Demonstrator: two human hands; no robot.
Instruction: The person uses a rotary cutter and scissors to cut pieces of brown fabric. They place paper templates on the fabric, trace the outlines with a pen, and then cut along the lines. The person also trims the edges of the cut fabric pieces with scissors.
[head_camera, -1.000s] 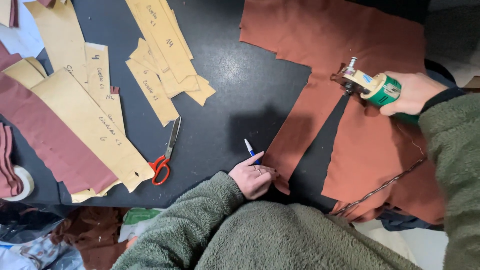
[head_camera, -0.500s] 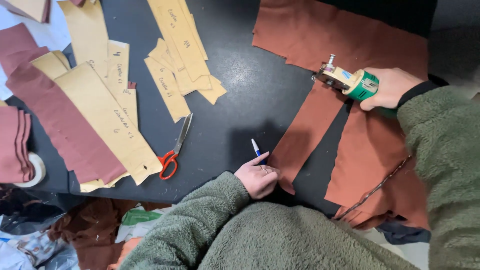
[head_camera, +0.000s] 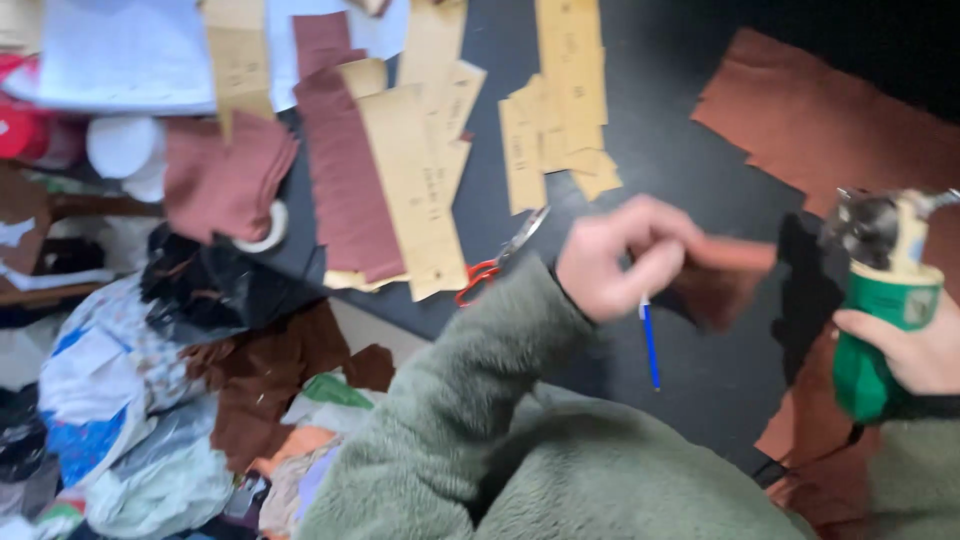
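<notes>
My left hand (head_camera: 620, 255) is raised over the dark table (head_camera: 680, 180) and pinches a small piece of rust-brown fabric (head_camera: 725, 280); a blue pen (head_camera: 650, 345) shows just below it, whether held or lying on the table I cannot tell. My right hand (head_camera: 905, 350) grips a green-handled electric rotary cutter (head_camera: 880, 290) with its metal head up, at the right edge. A large rust-brown fabric sheet (head_camera: 830, 120) lies on the table behind the cutter, and more of it hangs off the near edge at lower right.
Red-handled scissors (head_camera: 495, 262) lie near the table's front edge. Tan paper pattern pieces (head_camera: 415, 190) and maroon fabric strips (head_camera: 340, 170) cover the left part. A tape roll (head_camera: 265, 232) sits by folded maroon pieces. Bags and fabric scraps (head_camera: 150, 400) pile up on the floor at left.
The view swung right and down toward the floor. My left hand rose from the table edge, lifting a fabric piece. My right hand drew the cutter back toward me.
</notes>
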